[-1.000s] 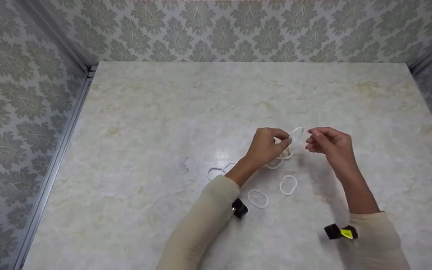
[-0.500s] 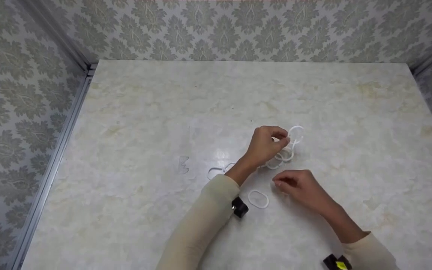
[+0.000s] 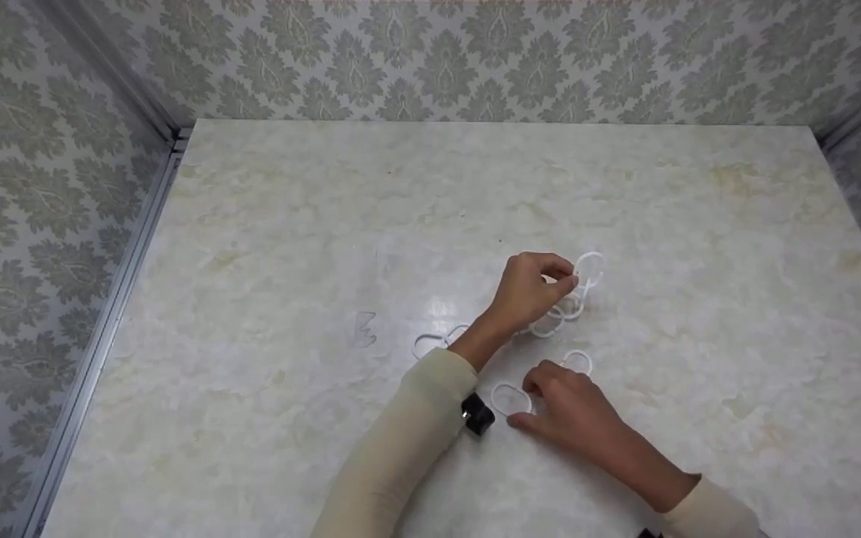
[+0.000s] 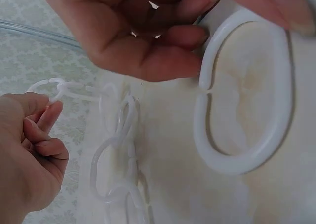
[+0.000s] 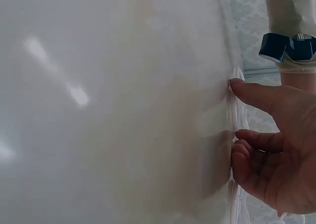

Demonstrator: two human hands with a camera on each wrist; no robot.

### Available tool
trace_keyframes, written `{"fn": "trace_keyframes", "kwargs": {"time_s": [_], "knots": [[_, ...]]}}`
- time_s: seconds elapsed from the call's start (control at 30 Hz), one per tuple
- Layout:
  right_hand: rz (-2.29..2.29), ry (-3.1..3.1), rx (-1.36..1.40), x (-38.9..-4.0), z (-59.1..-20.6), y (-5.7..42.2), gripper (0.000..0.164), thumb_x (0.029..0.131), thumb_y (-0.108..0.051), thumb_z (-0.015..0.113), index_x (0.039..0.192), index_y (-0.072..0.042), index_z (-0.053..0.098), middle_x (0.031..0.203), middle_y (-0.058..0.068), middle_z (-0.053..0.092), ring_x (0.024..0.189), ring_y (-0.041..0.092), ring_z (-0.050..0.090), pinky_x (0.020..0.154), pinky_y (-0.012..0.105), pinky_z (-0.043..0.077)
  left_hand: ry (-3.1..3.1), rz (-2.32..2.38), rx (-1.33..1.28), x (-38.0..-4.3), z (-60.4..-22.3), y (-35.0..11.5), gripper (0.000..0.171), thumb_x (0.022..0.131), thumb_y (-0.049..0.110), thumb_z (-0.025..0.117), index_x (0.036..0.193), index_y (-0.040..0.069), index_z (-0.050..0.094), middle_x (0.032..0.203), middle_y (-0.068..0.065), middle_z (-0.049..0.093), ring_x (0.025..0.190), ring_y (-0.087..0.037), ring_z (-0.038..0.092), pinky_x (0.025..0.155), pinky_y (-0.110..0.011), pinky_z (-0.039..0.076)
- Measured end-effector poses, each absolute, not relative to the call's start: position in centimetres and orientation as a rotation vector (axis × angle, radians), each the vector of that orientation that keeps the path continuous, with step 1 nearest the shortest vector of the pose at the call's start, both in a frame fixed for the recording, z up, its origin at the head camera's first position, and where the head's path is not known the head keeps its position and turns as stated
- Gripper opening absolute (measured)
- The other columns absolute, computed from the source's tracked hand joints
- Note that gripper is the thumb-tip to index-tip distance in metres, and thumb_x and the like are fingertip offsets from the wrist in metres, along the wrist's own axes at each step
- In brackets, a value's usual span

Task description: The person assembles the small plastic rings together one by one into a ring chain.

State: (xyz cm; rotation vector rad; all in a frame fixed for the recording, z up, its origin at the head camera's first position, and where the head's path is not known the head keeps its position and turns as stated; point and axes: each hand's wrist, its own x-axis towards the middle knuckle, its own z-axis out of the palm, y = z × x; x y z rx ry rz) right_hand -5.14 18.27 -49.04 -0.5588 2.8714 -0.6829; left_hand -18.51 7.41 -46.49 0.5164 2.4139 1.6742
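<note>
My left hand [image 3: 524, 295] pinches a white oval shower curtain ring [image 3: 589, 253] at the end of a chain of linked rings. The chain's other rings [image 4: 95, 165] hang and lie below those fingers. My right hand [image 3: 576, 411] is low over the table, its thumb and forefinger pinching a loose white ring [image 4: 291, 86] by its edges. That ring lies flat and has a small gap in one long side. Edge-on in the right wrist view, it sits between thumb and finger of the right hand [image 5: 276, 140].
Another loose ring [image 3: 591, 364] lies just behind the right hand. Rings [image 3: 417, 340] lie left of the left forearm, partly covered by it. A clear, jagged-edged piece [image 3: 365, 330] is farther left on the marbled table [image 3: 288, 202]. Patterned walls stand behind and at the sides.
My right hand has come down and left from beside the chain to the loose ring near the left wrist, which has shifted slightly. The left hand stays put; the chain's end ring has turned.
</note>
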Motion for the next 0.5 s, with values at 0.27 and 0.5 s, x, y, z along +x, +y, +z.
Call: {"fn": "trace_keyframes", "kwargs": {"time_s": [0.27,0.5], "knots": [[-0.871,2.731,-0.612,-5.51,-49.39,18.46,0.032,0.079,-0.017,0.087,0.096,-0.015,0.060,0.079,-0.007,0.057,0.070,0.001,0.049,0.063,0.021,0.042,2.407,1.657,0.495,-18.45,-46.43,7.41,0.015,0.095,0.013,0.071,0.105,0.004,0.078,0.100,-0.006,0.080,0.096,-0.014,0.074,0.084,-0.020,0.053],[-1.092,2.584,-0.638,-5.76,-49.72,19.01,0.025,0.082,-0.003,0.081,0.097,-0.012,0.064,0.079,-0.002,0.069,0.072,-0.003,0.059,0.065,0.019,0.050,2.410,1.660,0.508,-18.48,-46.49,7.41,0.014,0.095,0.013,0.071,0.104,0.005,0.078,0.100,-0.007,0.080,0.096,-0.015,0.074,0.084,-0.020,0.053]]}}
